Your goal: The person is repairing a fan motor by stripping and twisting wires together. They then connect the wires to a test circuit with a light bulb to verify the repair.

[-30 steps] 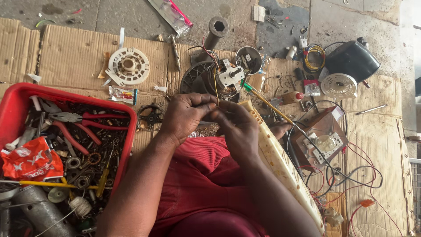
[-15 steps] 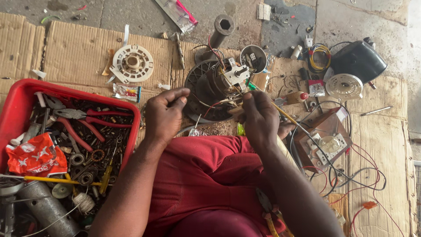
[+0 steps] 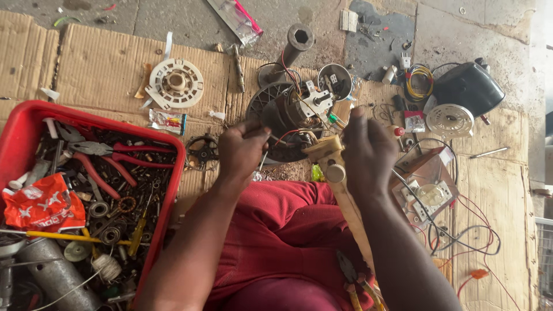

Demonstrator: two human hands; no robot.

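Note:
A dark fan motor [image 3: 291,115] with a white terminal block and coloured wires stands on a round grille on the cardboard in front of me. My left hand [image 3: 242,151] pinches something thin by the motor's left side, likely a wire or small tool. My right hand [image 3: 368,152] rests on the motor's right side, fingers curled, next to a beige plastic housing [image 3: 334,173] with a knob that leans across my red-clad lap. What the right hand grips is hidden.
A red tub [image 3: 86,190] at left holds pliers, screws, a red packet and metal parts. A white round plate [image 3: 175,83], a black socket tube [image 3: 296,43], a black motor casing [image 3: 469,86], a switch box [image 3: 429,196] and loose wires lie around.
My hands have moved apart, from together in front of the motor to either side of it. The beige housing has shifted and its knob end now sits between my hands.

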